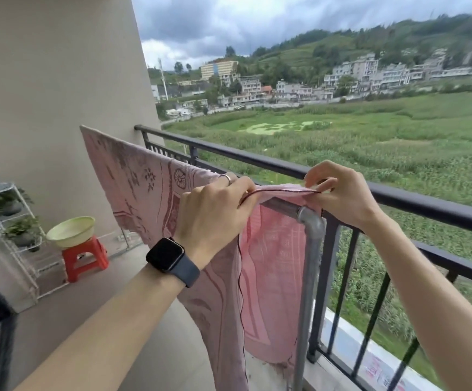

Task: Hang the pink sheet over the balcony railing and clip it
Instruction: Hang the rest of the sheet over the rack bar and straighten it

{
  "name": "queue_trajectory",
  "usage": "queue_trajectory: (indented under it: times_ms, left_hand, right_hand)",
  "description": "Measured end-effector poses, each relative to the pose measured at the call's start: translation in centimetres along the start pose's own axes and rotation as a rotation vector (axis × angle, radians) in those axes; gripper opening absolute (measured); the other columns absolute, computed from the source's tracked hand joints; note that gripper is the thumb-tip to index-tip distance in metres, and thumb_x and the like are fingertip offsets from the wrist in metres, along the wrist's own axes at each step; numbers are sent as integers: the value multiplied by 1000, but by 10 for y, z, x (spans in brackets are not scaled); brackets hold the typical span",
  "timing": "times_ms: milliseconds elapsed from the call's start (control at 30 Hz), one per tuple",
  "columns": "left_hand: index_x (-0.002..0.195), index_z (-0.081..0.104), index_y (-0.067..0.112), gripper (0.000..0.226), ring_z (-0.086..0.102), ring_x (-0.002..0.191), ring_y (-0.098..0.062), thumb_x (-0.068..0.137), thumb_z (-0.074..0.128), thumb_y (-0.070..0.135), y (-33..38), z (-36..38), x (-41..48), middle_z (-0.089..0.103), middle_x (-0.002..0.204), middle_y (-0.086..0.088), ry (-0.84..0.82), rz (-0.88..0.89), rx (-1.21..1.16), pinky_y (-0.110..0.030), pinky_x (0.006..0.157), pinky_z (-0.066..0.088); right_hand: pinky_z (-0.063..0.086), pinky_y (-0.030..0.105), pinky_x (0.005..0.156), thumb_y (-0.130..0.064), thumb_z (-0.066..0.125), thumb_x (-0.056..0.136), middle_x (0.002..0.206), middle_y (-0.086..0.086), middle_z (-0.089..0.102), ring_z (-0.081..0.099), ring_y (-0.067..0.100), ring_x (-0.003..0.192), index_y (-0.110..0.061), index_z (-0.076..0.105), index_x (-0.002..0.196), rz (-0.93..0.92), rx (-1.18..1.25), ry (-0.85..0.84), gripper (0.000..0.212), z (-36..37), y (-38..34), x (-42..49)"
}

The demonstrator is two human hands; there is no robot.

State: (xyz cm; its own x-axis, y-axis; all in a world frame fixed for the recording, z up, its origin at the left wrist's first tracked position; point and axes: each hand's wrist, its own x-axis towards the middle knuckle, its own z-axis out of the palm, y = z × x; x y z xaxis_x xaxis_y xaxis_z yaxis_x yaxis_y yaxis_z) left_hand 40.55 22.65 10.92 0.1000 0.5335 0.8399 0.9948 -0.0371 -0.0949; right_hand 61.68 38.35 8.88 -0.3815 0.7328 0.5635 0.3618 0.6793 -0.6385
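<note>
The thin pink patterned cotton sheet (144,190) hung over a grey galvanised pipe rail (309,249) just inside the black metal balcony railing (257,160). Its dark-stitched hem was stretched above the pipe's elbow between the left hand (215,213) and right hand (342,196), each pinching it with curled fingers. It looked light, limp and likely to slide or lift in wind, so the hem near the bar seemed the firmest place to hold and clip.
</note>
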Motion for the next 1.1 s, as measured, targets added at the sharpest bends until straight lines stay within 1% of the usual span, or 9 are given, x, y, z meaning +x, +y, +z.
queue_trajectory:
  times_ms: [167,367,467,533,633,733,833,967,1100]
  left_hand:
    - [86,63,29,19,63,59,-14,93,57,46,41,9,-34,65,73,11,-39,-104,-177,-31,48,52]
    - [98,60,22,15,62,61,-13,96,54,35,92,32,-58,61,83,7,-25,-152,-397,-28,48,53]
    - [105,50,25,13,65,64,-18,99,49,36,99,58,-80,62,87,7,-225,-134,-380,-34,50,55]
    - [105,45,25,22,65,68,-19,98,49,45,96,67,-94,62,88,8,-306,-265,-402,-34,53,54]
    - [104,45,23,46,65,74,-23,91,42,67,91,79,-108,61,89,5,-452,-345,-204,-34,60,51]
    - [99,53,24,54,67,89,-28,87,39,74,92,89,-120,66,98,1,-619,-359,-124,-36,71,49]
    - [98,57,23,62,66,91,-27,84,35,79,103,96,-126,67,100,1,-677,-335,-101,-35,69,48]
    - [98,57,23,48,65,94,-33,92,36,66,110,105,-128,68,102,-4,-686,-355,-141,-38,72,49]
    - [87,47,22,31,63,92,-32,98,38,49,108,108,-131,67,101,-6,-714,-321,-241,-33,65,40]
  right_hand:
    - [58,29,66,0,76,76,83,-15,66,68,6,73,-22,67,87,38,-141,41,26,-2,7,-35]
    - [57,25,68,-1,73,81,84,-13,67,70,11,75,-21,65,90,93,1,367,23,-3,22,-62]
    - [56,29,64,-23,72,89,81,-7,70,70,9,73,-19,69,89,193,-73,207,5,17,41,-83]
    - [56,30,63,-34,69,92,80,-8,70,70,7,71,-20,70,91,201,-54,213,14,24,48,-98]
    - [56,34,69,-37,66,93,88,-6,71,68,12,73,-19,68,96,193,-64,280,19,31,50,-109]
    - [57,35,72,-39,64,93,94,-3,70,68,14,74,-19,63,101,185,-150,147,22,45,54,-120]
    - [58,36,71,-40,59,97,90,-3,69,69,11,72,-17,62,101,210,-129,89,24,54,59,-133]
    - [58,34,70,-34,59,97,86,-3,70,67,4,73,-16,63,99,197,-77,82,18,60,67,-152]
    - [54,20,69,-43,60,95,85,-10,69,65,-5,77,-24,62,98,232,1,0,19,69,76,-169]
